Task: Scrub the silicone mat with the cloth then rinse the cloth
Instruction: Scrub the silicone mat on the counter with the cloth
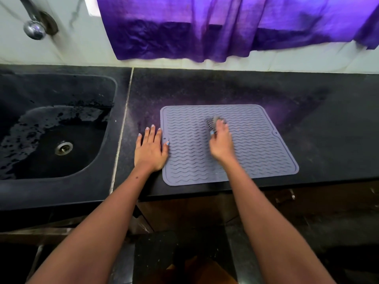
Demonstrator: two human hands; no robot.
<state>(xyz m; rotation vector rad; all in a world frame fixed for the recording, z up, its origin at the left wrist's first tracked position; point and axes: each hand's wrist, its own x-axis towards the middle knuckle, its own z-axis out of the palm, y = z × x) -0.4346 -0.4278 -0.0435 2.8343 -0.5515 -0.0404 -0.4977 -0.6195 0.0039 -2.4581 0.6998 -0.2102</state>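
Observation:
A grey silicone mat [256, 144] with wavy ridges lies flat on the black counter [328, 119], close to its front edge. My right hand [221, 142] is over the mat's middle and grips a small grey cloth [215, 122], which shows blurred beyond the fingertips and touches the mat. My left hand [150, 149] lies flat with straight fingers on the counter at the mat's left edge, its thumb on the mat's border.
A dark sink [30, 95] with a wet bottom and a metal drain [64, 148] is set into the counter at the left. A chrome tap [33, 27] comes out of the wall above it. A purple curtain [235, 27] hangs behind the counter.

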